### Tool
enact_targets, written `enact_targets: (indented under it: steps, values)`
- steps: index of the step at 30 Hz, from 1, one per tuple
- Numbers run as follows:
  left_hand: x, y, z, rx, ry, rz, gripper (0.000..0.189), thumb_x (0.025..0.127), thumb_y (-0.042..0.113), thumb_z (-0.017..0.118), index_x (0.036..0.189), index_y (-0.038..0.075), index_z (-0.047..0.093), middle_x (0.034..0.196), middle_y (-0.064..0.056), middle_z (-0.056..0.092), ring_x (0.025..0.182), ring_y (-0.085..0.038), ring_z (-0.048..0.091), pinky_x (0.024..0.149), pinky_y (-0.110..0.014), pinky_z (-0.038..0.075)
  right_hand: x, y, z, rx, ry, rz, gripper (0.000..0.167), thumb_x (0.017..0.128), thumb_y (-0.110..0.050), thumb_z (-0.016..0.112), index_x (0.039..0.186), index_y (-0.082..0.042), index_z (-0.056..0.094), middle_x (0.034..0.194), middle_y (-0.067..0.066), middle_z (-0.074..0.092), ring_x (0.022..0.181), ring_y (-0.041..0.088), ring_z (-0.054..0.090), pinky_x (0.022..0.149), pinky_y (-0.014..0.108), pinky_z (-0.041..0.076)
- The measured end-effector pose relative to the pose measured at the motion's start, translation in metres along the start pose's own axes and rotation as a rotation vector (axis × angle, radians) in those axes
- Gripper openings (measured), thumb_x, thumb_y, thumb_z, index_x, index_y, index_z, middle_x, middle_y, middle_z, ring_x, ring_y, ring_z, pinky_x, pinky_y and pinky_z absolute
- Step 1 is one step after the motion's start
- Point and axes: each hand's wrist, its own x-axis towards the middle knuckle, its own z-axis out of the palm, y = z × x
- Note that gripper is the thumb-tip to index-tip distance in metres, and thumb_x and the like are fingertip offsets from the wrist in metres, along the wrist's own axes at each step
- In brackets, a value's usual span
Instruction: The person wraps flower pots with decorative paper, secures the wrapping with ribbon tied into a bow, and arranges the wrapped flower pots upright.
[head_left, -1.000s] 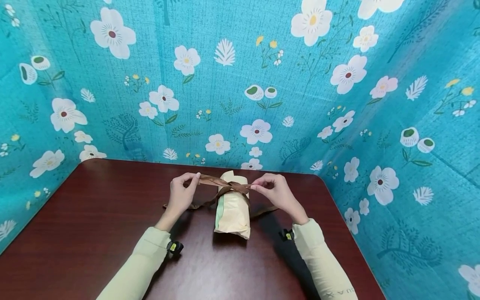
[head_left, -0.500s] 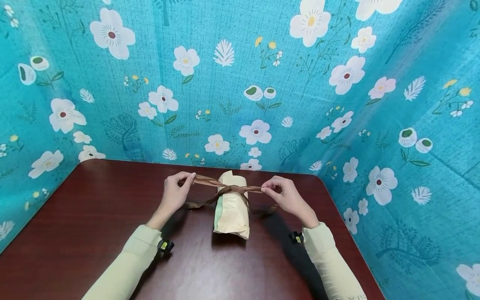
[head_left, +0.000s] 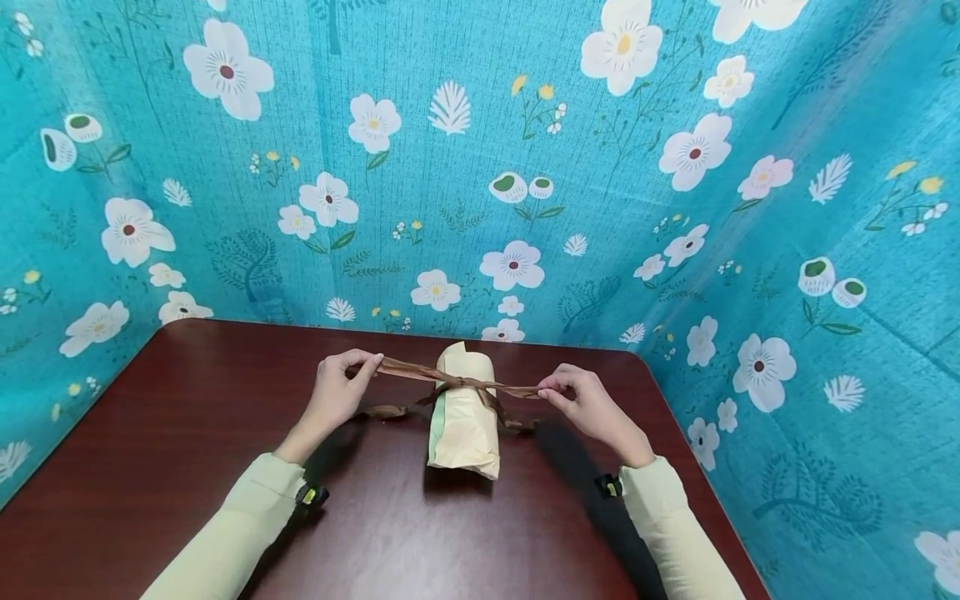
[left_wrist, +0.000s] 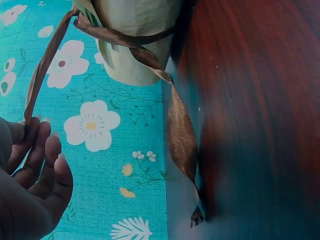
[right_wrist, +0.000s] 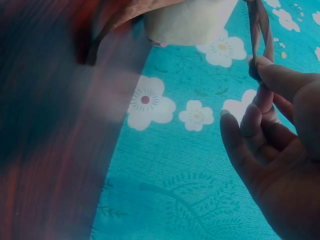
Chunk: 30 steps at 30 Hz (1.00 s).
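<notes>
A cream paper-wrapped bundle (head_left: 467, 429) with a pale green edge lies lengthwise on the table. Around its middle runs a brown ribbon (head_left: 457, 382), crossed in a knot on top. My left hand (head_left: 336, 393) pinches one stretch of ribbon between thumb and forefinger, left of the bundle. On the other side my right hand (head_left: 588, 406) pinches a ribbon loop, which shows doubled in the right wrist view. Both stretches are drawn out sideways from the knot. A loose ribbon tail (left_wrist: 181, 135) hangs in the left wrist view, and another tail (head_left: 517, 424) lies at the bundle's right.
The dark red-brown wooden table (head_left: 450, 542) has rounded far corners. Behind it and along the sides hangs a turquoise floral cloth (head_left: 450, 208). Each wrist carries a small black camera.
My hands have moved apart, the left one leftward and the right one rightward and slightly nearer. The knot has drawn down smaller against the bundle, and the loose tails have shortened.
</notes>
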Motion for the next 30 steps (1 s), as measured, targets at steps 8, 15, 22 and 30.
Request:
enact_targets:
  steps: [8,15,22,30]
  values:
    - [-0.004,-0.007,-0.006,0.027,-0.030,-0.004,0.021,0.101,0.021,0.065,0.093,0.007,0.079,0.076,-0.002,0.070,0.063,-0.024,0.061,0.059,-0.032,0.049,-0.010,0.007,0.000,0.011,-0.050,0.063,0.007,0.091,-0.011,0.076,0.093,-0.016,0.080,0.086,-0.007,0.064,0.074,0.012,0.054,0.064,0.026,0.050]
    - [-0.006,-0.015,-0.013,0.074,-0.037,0.026,0.020,0.101,0.019,0.066,0.093,0.007,0.079,0.068,0.001,0.065,0.055,-0.021,0.052,0.053,-0.028,0.042,-0.015,0.011,0.001,0.019,-0.064,0.082,0.005,0.092,-0.011,0.075,0.093,-0.012,0.080,0.085,-0.006,0.063,0.073,0.013,0.054,0.063,0.025,0.049]
    - [-0.011,-0.022,-0.019,0.197,-0.147,-0.013,0.018,0.099,0.019,0.068,0.090,0.009,0.080,0.076,-0.002,0.072,0.061,-0.014,0.053,0.058,-0.028,0.044,-0.023,0.021,0.004,0.016,-0.115,0.086,0.009,0.091,-0.009,0.075,0.097,-0.012,0.082,0.085,-0.007,0.063,0.072,0.011,0.054,0.061,0.025,0.050]
    - [-0.016,-0.027,-0.025,0.395,-0.331,-0.022,0.018,0.096,0.018,0.072,0.082,0.011,0.081,0.079,0.001,0.074,0.065,-0.010,0.056,0.061,-0.032,0.046,-0.030,0.032,0.013,0.041,-0.217,0.032,0.010,0.091,-0.008,0.076,0.098,-0.006,0.082,0.081,-0.007,0.063,0.071,0.005,0.057,0.062,0.028,0.053]
